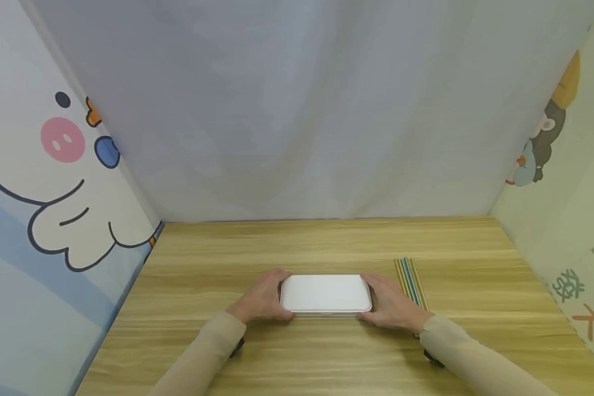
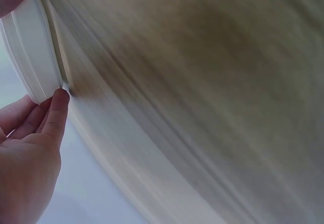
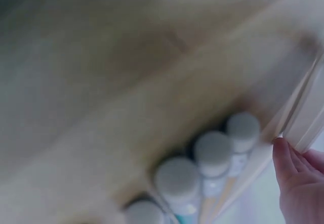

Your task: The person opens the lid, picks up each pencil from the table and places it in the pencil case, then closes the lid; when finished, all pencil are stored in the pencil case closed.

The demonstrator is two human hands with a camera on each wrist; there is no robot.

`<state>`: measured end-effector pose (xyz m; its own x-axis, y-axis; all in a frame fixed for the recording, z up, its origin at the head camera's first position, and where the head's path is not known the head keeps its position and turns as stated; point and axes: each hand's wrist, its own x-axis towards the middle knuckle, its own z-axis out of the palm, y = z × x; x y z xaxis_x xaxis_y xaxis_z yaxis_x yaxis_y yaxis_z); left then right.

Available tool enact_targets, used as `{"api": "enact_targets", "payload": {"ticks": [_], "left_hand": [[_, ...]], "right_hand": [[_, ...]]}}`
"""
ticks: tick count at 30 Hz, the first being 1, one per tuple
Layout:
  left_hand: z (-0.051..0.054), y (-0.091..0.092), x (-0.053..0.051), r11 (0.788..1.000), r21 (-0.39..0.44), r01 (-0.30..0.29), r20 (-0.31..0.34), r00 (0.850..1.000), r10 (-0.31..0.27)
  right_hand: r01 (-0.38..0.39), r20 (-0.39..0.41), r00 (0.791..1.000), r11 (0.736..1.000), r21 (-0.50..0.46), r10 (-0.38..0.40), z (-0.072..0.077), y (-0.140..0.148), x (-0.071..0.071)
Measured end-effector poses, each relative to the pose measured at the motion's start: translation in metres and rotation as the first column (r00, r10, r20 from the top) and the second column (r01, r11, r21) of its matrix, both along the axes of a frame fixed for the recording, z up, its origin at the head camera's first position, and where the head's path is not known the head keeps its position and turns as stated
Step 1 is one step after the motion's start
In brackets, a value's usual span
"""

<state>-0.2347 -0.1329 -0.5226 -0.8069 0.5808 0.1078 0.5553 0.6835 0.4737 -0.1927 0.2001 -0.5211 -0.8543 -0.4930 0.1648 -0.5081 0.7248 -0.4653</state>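
A white rectangular box [image 1: 325, 294] with rounded corners lies lengthwise on the table between both hands. My left hand [image 1: 266, 297] grips its left end, thumb at the near corner and fingers at the far one. The right hand [image 1: 391, 302] holds the opposite end in the same way. In the left wrist view, fingertips of the left hand [image 2: 35, 153] touch the lower edge of the box [image 2: 33, 42]. The right wrist view shows the right hand [image 3: 304, 183] at the edge of the box [image 3: 309, 107]. What the box contains is hidden.
Several slim gold and teal pencil-like sticks [image 1: 410, 280] lie side by side right of the box, partly behind the right hand. Their blurred, round white ends [image 3: 212, 153] face the right wrist camera. Beyond the wood-grain table [image 1: 203, 253] hangs a grey curtain [image 1: 297, 110]; printed cloths flank it.
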Motion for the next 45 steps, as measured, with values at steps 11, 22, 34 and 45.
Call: {"api": "enact_targets", "payload": {"ticks": [11,22,34,45], "left_hand": [[0.002,0.000,0.001,1.000,-0.014,0.003,-0.026,1.000,-0.003],[0.004,0.002,0.002,1.000,-0.028,-0.015,0.012,1.000,0.015],[0.001,-0.001,-0.001,0.999,-0.031,-0.015,0.003,1.000,0.015],[0.002,-0.003,0.001,0.999,-0.017,-0.030,0.044,0.999,0.031]], "right_hand": [[-0.010,0.008,1.000,1.000,0.013,0.010,0.002,0.001,-0.002],[-0.022,0.012,1.000,0.999,0.032,0.022,0.005,0.003,-0.005],[-0.033,0.045,0.998,0.999,0.031,0.032,0.009,0.003,-0.009],[-0.018,0.104,0.994,1.000,0.024,0.015,0.010,0.007,-0.010]]}}
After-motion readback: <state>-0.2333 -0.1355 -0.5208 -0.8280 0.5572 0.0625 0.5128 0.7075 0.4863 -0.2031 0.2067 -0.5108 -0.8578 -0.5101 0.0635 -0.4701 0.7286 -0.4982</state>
